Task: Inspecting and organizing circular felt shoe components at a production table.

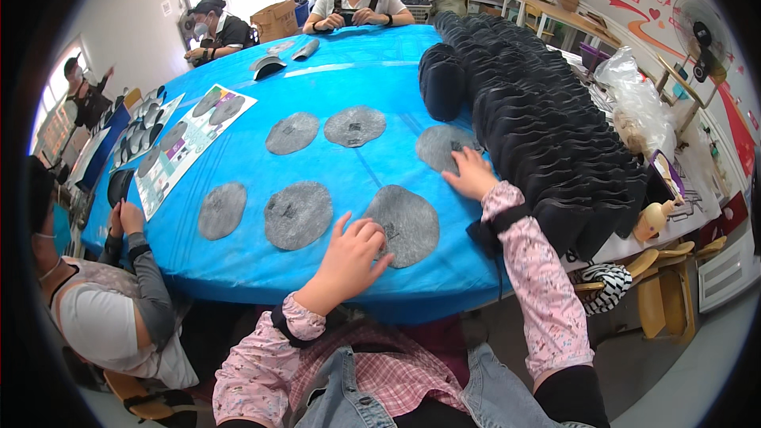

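Note:
Several thin grey felt-like round pieces, each with a small dark patch or mark, lie flat and apart on a blue table cover (317, 162). My left hand (349, 260) hangs over the left edge of the nearest grey piece (411, 226), its fingers loosely bent and apart; whether the fingertips touch it is hard to tell. Farther to the right, my right hand (473, 174) rests its fingertips by the dark patch of another grey piece (436, 145), with fingers spread. Neither hand visibly lifts anything.
Long stacked rows of black curved pieces (547, 119) line the table's right side, beside a separate black stack (442, 83). A printed sheet (194, 147) with grey pieces lies at left. Co-workers sit at the left (103, 301) and far side (361, 4).

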The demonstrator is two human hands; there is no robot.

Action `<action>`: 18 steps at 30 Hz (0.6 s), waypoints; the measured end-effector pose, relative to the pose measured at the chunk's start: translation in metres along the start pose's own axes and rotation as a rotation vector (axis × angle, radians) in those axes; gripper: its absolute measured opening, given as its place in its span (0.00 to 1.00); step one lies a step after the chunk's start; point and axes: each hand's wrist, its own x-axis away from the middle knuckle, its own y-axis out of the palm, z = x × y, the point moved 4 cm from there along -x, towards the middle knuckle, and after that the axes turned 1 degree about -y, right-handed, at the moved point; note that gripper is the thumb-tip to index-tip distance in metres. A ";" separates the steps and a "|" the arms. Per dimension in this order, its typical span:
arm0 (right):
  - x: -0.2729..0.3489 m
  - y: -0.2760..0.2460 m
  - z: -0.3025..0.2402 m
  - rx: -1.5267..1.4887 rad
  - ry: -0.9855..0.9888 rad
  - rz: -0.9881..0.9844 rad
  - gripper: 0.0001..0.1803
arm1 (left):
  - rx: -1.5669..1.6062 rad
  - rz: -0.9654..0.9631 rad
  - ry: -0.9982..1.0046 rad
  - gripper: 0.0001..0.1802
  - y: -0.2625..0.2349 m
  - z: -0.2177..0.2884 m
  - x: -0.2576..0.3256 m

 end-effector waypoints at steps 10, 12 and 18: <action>0.032 -0.067 -0.057 -0.304 -0.385 0.276 0.12 | 0.668 0.073 -0.018 0.20 0.004 -0.028 0.010; 0.066 -0.067 -0.084 -0.479 -0.439 0.096 0.14 | 0.762 0.107 -0.074 0.19 -0.007 -0.036 0.021; 0.133 -0.049 -0.124 -0.272 -0.314 0.003 0.22 | 0.443 0.126 -0.226 0.36 0.011 -0.051 0.031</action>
